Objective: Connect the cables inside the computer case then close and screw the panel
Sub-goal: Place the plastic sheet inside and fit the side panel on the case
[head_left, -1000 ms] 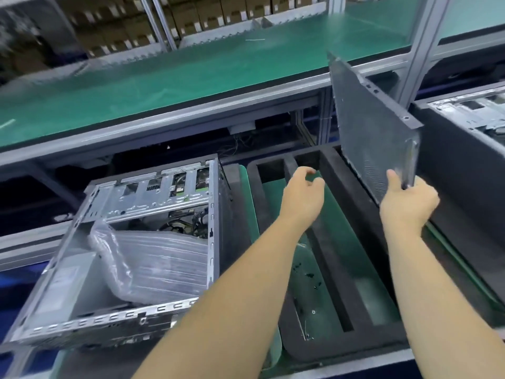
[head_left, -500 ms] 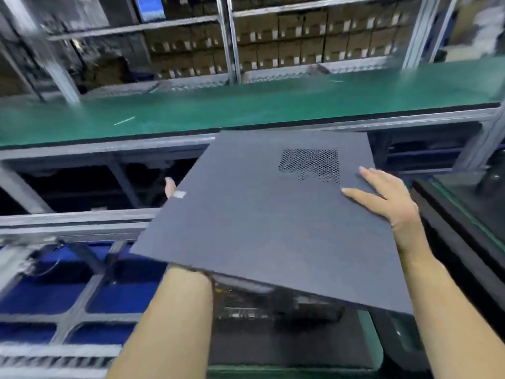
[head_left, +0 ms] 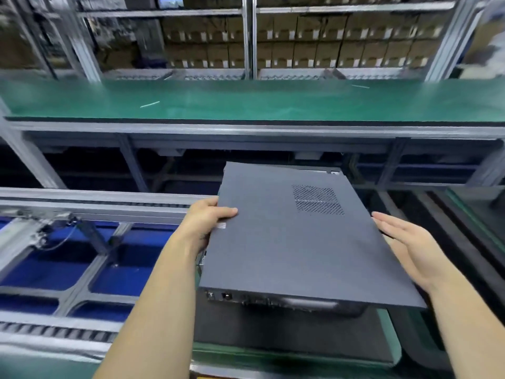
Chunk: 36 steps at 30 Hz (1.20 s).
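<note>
A green conveyor belt (head_left: 246, 101) is being shown across the background, with cardboard boxes (head_left: 314, 47) being kept on shelves behind it and a roller track (head_left: 68, 206) lying to the left. The dark grey side panel (head_left: 295, 242) is being held flat over the computer case (head_left: 273, 299), whose front edge is being left visible below the near rim. The panel's left edge is being gripped by the left hand (head_left: 207, 220), thumb curled on top, while its right edge is being pressed by the right hand (head_left: 407, 247) with fingers (head_left: 388, 222) straight and together
</note>
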{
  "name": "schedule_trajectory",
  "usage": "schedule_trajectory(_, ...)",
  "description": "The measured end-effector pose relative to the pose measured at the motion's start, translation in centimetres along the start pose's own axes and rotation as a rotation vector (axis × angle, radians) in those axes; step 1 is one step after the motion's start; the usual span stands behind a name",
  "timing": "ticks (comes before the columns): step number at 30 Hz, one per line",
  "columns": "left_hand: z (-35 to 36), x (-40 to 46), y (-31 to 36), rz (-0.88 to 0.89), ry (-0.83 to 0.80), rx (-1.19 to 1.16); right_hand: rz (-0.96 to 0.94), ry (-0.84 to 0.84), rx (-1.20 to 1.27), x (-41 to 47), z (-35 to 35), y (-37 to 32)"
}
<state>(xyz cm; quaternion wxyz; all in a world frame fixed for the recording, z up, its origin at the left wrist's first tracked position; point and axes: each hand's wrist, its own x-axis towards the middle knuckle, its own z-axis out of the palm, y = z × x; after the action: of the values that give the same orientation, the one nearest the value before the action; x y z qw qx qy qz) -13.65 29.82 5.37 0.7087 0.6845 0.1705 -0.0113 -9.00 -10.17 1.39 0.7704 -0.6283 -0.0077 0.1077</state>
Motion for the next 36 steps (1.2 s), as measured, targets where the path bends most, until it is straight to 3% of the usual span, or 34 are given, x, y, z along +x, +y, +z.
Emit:
schedule_trajectory(3, 0.0, 2.3, 0.7, 0.132, 0.129, 0.473, -0.067, 0.093, -0.294, 1.5, 1.6, 0.8)
schedule_trajectory(5, 0.6, 3.4, 1.2, 0.122, 0.104, 0.649, -0.114, 0.045, -0.495, 2.7, 3.4, 0.8)
schedule_trajectory(9, 2.6, 4.5, 0.1, 0.056, 0.018, 0.994, 0.012, -0.134, -1.322, 4.6, 7.2, 1.3)
schedule_trajectory(12, 4.3, 3.7, -3.9, 0.104, -0.030, 1.302, 0.034, -0.167, -1.624, 3.9, 8.8, 3.6)
schedule_trajectory(14, 5.0, 3.2, -6.3, 0.145, 0.039, 1.419, 0.007, -0.152, -1.685, 3.5, 8.9, 4.8)
schedule_trajectory(23, 5.8, 4.6, -6.6, 0.268, 0.190, 1.447, -0.018, -0.115, -1.727, 5.0, 8.7, 4.7)
schedule_trajectory(30, 6.5, 5.3, -7.2, 0.214, 0.148, 1.422, -0.027, -0.017, -1.705, 4.9, 8.7, 5.8)
schedule_trajectory(36, 7.7, 6.4, -5.9, 0.164, 0.125, 1.438, 0.000, -0.063, -1.699, 7.5, 8.2, 4.4)
